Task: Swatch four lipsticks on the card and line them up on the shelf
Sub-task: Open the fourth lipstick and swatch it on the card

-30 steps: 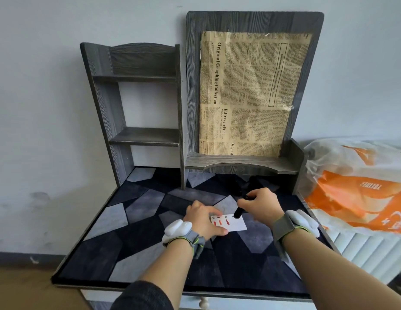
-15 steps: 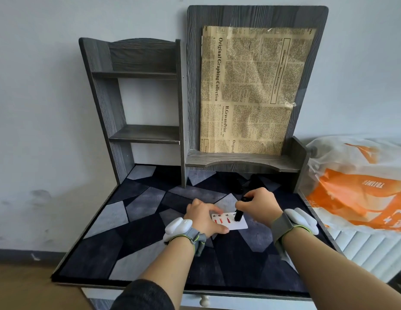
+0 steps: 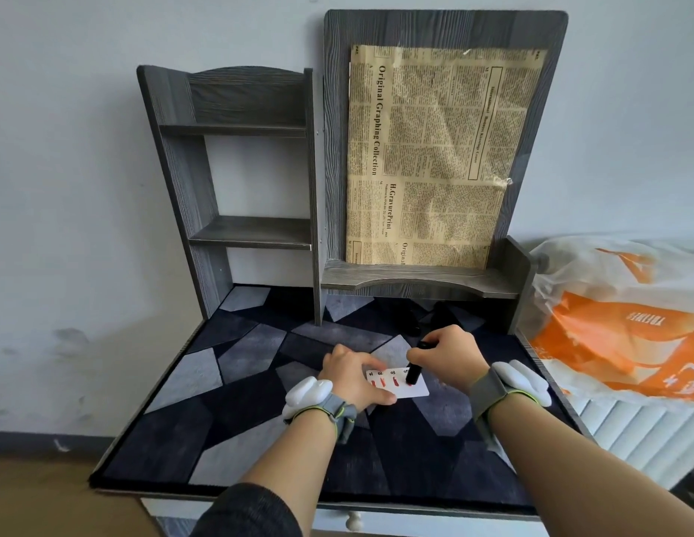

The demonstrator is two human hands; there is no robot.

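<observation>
My right hand (image 3: 448, 356) pinches the black lipstick (image 3: 415, 372) between thumb and fingers, tip down on the white card (image 3: 409, 387), and over the last second I have slid it from the middle of the card across to the right-hand end, where it now touches down under the last printed number. My left hand (image 3: 351, 377) still lies flat with fingers spread and pressed down on the card's left end, gripping nothing, only pinning the card to the dark patterned mat (image 3: 240, 401) on the tabletop. Three red marks (image 3: 383, 381) show in a row to the left of the lipstick, and a smear of red shows just under its tip, so I judge that I am laying the fourth and last swatch. The camera has also tipped a little, so the shelf unit sits differently in view, though the card itself has not shifted. The grey shelf (image 3: 256, 232) on the left stands bare, as does the ledge (image 3: 419, 281) under the newspaper sheet (image 3: 434, 157); no lipstick is lined up yet. Some small dark things (image 3: 415, 325) lie in the shadow under that ledge, perhaps other lipsticks or caps, but I cannot tell. Once this stroke is done, I expect capping and the lining-up to be what remains.
</observation>
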